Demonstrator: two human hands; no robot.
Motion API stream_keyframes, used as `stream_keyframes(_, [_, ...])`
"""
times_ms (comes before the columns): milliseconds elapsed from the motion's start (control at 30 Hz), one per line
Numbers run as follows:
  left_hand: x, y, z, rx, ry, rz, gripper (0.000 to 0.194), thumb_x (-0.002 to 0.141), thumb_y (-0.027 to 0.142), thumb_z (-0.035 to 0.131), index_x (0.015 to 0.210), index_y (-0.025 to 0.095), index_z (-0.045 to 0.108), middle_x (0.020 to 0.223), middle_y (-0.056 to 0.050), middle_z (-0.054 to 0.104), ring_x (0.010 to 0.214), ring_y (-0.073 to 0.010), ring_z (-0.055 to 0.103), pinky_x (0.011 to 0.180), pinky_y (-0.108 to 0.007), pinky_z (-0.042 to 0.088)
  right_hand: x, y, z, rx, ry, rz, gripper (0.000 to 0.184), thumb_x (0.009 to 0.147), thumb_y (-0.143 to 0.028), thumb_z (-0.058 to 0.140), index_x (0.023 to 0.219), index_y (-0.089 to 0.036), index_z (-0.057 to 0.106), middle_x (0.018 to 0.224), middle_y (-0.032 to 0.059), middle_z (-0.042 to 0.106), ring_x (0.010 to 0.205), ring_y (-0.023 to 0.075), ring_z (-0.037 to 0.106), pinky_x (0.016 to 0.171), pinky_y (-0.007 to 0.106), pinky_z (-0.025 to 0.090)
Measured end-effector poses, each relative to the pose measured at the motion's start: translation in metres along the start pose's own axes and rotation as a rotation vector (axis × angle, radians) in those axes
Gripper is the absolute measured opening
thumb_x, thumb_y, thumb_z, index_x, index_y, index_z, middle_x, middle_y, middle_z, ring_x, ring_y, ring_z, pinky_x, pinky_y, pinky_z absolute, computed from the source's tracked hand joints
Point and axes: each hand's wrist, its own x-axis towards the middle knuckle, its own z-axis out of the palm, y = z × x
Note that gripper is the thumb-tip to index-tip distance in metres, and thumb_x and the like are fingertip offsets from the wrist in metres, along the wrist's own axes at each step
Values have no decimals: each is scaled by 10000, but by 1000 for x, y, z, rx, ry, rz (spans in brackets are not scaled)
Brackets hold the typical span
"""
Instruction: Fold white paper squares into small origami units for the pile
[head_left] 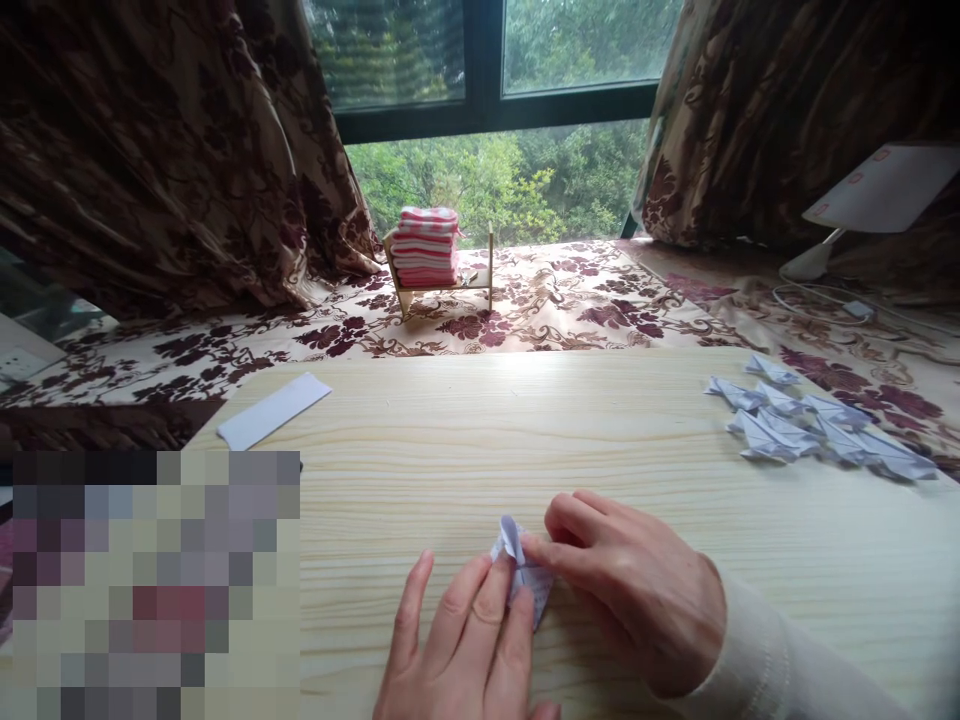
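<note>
A small white piece of folded paper (534, 583) lies on the light wooden table, with one flap (510, 538) curling up at its top. My left hand (469, 640) rests over the paper's left side, fingers stretched out and spread, the fingertips pressing it to the tabletop. From the right, my right hand (637, 580) reaches in with curled fingers, its index fingertip against the raised flap. The thumb of that hand is hidden beneath it. Part of the paper is covered by my left fingers.
Several folded white paper pieces (806, 425) lie at the table's (480, 440) right corner. A flat paper strip (276, 410) is at the back left. Behind stand a small rack (490, 270) with stacked pink-and-white cloths (426, 248) and a white lamp (885, 190). Pixelation covers the lower left.
</note>
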Motion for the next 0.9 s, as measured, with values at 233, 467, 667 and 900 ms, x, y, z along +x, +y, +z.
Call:
stream_keyframes(233, [1,14,14,103,-11,-135,464,822,450,515,1189,173,582,1105,-95,657,1037,-279,531,1063,-471,205,2,2,1,72,-3,12,221,820,-146,451,904,-214,643,787,53,537,673,151,469,568,254,371])
stream_keyframes(467, [4,7,8,13,-22,-136,488,878,488,412,1177,147,592,1180,-79,641,1077,-234,511,1110,-443,61,0,11,-3,73,4,-21,387,766,-73,434,1068,-225,621,810,47,539,681,149,494,599,254,388])
stream_keyframes(667, [6,2,0,-3,-63,-119,474,847,473,494,1188,157,591,1193,-78,635,1075,-240,522,1098,-441,109,3,11,13,-214,117,-42,249,783,-160,546,1006,-231,635,754,29,531,612,146,445,537,271,324])
stream_keyframes(900, [5,2,3,19,-56,-108,446,853,429,460,1173,152,599,1197,-75,633,1083,-240,518,1086,-456,118,-8,-5,26,-494,304,-90,199,759,-136,568,941,-166,640,693,35,552,614,186,428,547,346,281])
